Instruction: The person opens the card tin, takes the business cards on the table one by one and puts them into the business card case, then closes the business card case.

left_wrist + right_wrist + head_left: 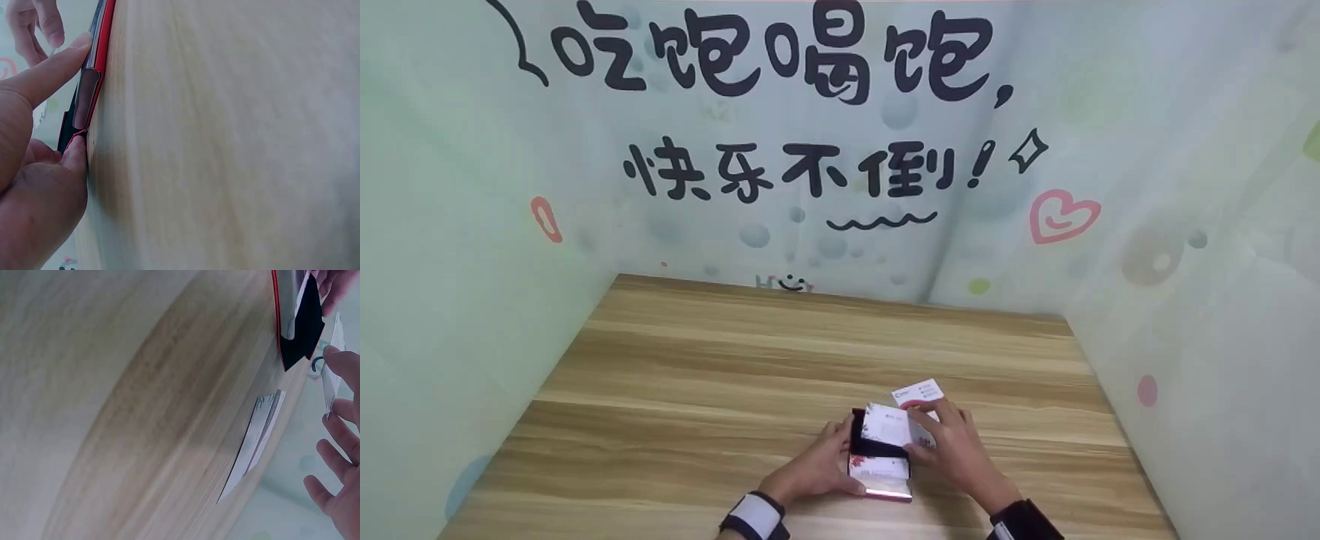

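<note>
An open business card case (889, 489) with a red edge and a black inner lid lies on the table. My left hand (819, 465) holds it along its left side, thumb at the near corner and fingers by the lid. Inside the case sits a white card (877, 467) with a red floral print. In the left wrist view, the case (87, 93) shows edge-on between thumb and fingers. My right hand (960, 450) pinches a white business card (885, 425) between thumb and fingers, above the black lid. Its raised card (331, 382) also shows in the right wrist view.
A few more cards (256, 439) lie on the wooden table (697, 390) just beyond the right hand, partly hidden by it in the head view. Printed fabric walls (810, 247) with lettering enclose the table at the back and both sides.
</note>
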Available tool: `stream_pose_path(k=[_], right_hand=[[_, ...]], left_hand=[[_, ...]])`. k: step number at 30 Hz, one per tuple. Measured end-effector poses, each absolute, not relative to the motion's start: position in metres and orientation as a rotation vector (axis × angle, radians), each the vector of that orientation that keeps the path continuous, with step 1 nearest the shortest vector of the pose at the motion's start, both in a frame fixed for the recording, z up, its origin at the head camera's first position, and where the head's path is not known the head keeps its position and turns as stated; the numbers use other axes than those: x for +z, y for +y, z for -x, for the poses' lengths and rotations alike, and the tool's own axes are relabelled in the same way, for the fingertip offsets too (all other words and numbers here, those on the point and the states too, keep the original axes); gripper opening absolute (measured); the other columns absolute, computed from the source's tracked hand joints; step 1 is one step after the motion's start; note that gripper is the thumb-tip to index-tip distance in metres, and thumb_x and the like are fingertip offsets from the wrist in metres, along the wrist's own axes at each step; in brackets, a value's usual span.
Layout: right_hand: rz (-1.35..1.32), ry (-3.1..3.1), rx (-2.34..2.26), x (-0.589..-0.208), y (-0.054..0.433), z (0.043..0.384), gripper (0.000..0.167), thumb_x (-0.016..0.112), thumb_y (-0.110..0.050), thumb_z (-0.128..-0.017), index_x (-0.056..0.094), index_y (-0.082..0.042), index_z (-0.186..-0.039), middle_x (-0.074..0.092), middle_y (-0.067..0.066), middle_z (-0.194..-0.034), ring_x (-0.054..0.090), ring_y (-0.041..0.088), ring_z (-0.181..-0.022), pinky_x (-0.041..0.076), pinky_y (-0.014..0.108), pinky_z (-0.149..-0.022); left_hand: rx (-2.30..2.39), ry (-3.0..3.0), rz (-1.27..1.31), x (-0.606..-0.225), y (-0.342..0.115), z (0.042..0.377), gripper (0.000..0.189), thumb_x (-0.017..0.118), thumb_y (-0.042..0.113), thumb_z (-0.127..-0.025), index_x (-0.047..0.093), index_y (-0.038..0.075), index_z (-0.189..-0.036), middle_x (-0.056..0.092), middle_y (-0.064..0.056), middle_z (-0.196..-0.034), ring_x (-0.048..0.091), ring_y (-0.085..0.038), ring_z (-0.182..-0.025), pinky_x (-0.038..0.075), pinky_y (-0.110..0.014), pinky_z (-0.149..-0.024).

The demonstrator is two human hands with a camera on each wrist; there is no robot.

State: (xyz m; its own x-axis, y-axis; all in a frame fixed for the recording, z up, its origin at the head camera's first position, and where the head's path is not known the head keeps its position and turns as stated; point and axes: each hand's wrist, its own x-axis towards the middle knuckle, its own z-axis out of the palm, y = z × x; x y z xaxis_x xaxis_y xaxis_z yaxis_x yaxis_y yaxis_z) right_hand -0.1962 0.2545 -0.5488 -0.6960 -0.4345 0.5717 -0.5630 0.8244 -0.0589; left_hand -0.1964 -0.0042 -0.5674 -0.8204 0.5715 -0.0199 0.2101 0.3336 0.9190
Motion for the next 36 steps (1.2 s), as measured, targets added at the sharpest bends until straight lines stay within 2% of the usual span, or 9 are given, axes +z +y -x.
stream_pose_path(k=[7, 14, 25, 36], right_hand=[[-0.734, -2.559, 0.293, -0.553, 0.243, 0.193, 0.05, 0.088, -0.028, -0.069, 0.072, -0.011, -0.114, 0.064, 0.009, -0.113, 0.062, 0.028, -0.107, 0.047, 0.044, -0.082], [-0.73, -2.655, 0.309, -0.555, 0.237, 0.188, 0.049, 0.087, -0.028, -0.073, 0.071, -0.011, -0.117, 0.063, 0.009, -0.115, 0.062, 0.025, -0.108, 0.046, 0.046, -0.086], [-0.67, -2.775, 0.369, -0.553, 0.233, 0.185, 0.047, 0.085, -0.024, -0.078, 0.071, -0.008, -0.12, 0.063, 0.012, -0.116, 0.06, 0.03, -0.11, 0.048, 0.049, -0.088], [-0.701, -2.879, 0.552, -0.553, 0.232, 0.185, 0.045, 0.08, -0.013, -0.081, 0.071, -0.012, -0.124, 0.061, 0.012, -0.115, 0.058, 0.03, -0.107, 0.044, 0.042, -0.079]], left_hand=[[1.466, 2.293, -0.691, -0.567, -0.003, 0.198, 0.12, 0.089, 0.011, -0.068, 0.012, -0.001, -0.159, 0.038, -0.026, -0.14, 0.048, -0.04, -0.137, 0.034, -0.049, -0.12], [1.446, 2.335, -0.7, -0.568, -0.003, 0.196, 0.121, 0.09, 0.013, -0.068, 0.011, -0.007, -0.157, 0.04, -0.024, -0.138, 0.044, -0.038, -0.133, 0.029, -0.053, -0.121], [1.43, 2.344, -0.65, -0.567, -0.003, 0.197, 0.122, 0.091, 0.015, -0.067, 0.013, -0.003, -0.158, 0.04, -0.025, -0.14, 0.045, -0.039, -0.133, 0.029, -0.053, -0.122], [1.427, 2.323, -0.62, -0.569, -0.003, 0.196, 0.122, 0.09, 0.016, -0.067, 0.012, 0.0, -0.159, 0.037, -0.025, -0.145, 0.043, -0.041, -0.136, 0.028, -0.055, -0.122]])
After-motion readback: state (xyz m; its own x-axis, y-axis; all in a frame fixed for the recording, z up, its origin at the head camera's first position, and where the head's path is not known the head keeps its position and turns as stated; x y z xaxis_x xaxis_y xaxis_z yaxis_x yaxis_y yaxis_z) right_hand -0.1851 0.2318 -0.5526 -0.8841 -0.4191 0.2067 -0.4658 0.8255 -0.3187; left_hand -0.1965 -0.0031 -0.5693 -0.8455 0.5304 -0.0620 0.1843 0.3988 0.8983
